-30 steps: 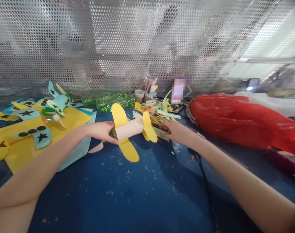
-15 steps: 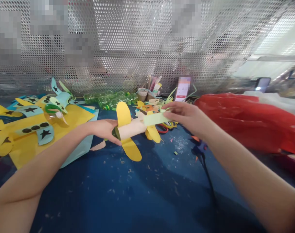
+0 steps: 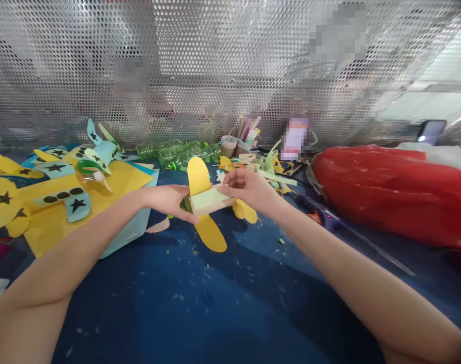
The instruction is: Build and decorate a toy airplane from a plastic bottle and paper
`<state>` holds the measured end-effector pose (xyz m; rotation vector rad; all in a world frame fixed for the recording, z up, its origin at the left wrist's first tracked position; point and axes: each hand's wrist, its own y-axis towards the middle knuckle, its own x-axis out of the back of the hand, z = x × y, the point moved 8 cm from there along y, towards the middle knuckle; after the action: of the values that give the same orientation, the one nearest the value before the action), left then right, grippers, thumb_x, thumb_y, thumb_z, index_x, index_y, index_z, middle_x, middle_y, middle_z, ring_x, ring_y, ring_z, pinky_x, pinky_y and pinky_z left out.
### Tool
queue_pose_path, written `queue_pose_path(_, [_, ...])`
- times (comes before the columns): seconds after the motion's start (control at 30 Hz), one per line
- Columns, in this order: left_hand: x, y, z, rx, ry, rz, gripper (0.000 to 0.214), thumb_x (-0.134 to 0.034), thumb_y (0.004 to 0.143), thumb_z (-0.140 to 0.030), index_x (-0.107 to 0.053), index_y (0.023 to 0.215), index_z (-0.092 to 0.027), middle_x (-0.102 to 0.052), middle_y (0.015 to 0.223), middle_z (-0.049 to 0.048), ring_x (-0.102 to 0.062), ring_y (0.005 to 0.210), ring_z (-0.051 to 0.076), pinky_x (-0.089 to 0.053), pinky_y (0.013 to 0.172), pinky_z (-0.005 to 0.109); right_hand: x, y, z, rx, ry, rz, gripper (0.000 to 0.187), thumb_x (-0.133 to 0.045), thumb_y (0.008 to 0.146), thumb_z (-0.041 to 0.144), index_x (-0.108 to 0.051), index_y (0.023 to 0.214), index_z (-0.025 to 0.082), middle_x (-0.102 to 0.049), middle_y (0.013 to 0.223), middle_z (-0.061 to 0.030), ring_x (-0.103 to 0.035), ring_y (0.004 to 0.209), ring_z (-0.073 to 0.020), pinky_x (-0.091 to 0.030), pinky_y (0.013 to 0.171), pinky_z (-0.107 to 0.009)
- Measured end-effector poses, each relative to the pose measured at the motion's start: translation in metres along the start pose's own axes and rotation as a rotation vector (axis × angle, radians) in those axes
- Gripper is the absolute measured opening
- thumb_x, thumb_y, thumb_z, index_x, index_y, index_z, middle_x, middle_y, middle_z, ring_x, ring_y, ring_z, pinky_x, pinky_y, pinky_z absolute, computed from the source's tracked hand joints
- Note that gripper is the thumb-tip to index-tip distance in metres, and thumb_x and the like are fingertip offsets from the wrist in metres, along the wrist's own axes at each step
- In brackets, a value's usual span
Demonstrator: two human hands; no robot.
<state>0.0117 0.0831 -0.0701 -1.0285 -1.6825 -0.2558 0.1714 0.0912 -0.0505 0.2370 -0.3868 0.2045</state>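
My left hand (image 3: 169,200) grips the front end of a paper plane (image 3: 209,205) made of a cardboard tube with yellow wings and a yellow tail, held just above the blue table (image 3: 200,303). My right hand (image 3: 247,188) is closed in a pinch on a pale green paper strip (image 3: 211,197) and lays it along the top of the tube. The tube's tail end is hidden behind my right hand.
Finished yellow and light blue paper planes (image 3: 59,194) with black stars lie on coloured paper at the left. Green plastic bottles (image 3: 179,151), cups of sticks (image 3: 238,141) and paper scraps (image 3: 268,169) sit by the perforated metal wall. A red plastic bag (image 3: 393,189) fills the right.
My right hand picked up the pale green strip from the scrap pile, carried it left and now presses it onto the tube. My left hand kept holding the plane.
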Motion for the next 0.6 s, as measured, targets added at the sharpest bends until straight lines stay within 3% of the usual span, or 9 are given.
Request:
queue_pose_path(0.37, [0.0004,0.0005,-0.0013,0.010,-0.011,-0.012,0.087,-0.049,0.079,-0.073,-0.030,0.149,-0.024,-0.046,0.145,0.0086,-0.051,0.122,0.029,-0.041,0.096,0.034,-0.0051,0.0005,-0.0069,0.006,-0.025,-0.018,0.023,-0.072,0.068,0.033,-0.056,0.075,0.019,-0.059,0.065,0.0018,-0.055,0.059,-0.0113,-0.043,0.055,-0.027])
queue_pose_path(0.6, [-0.0006,-0.0006,0.0028,0.046,-0.051,-0.008,0.077,-0.033,0.087,-0.073,-0.036,0.146,-0.025,-0.044,0.147,0.0073,-0.049,0.125,0.029,-0.039,0.099,0.035,-0.0057,-0.0001,-0.0048,0.037,-0.091,-0.037,0.020,-0.071,0.069,0.030,-0.056,0.074,0.019,-0.060,0.064,0.0012,-0.055,0.058,-0.0117,-0.044,0.056,-0.027])
